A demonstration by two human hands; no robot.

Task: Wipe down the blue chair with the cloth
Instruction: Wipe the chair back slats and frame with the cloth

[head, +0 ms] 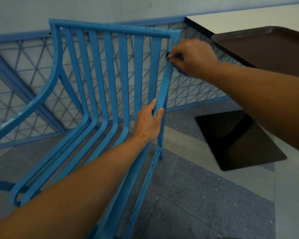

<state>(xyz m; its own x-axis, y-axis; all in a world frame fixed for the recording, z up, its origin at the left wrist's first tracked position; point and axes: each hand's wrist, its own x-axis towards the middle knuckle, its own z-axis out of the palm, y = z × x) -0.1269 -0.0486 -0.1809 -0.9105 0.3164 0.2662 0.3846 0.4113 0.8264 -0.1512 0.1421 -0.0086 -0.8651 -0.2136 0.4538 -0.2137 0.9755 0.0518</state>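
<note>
The right hand (192, 57) is pinching the dark cloth (177, 65) against the blue chair (109, 75)'s upright at two o'clock while the left hand (149, 121) is gripping the same post lower down, so firm, overlapping downward strokes look best.

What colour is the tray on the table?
Dark brown; the tray shows in the head view, upper right.
</note>
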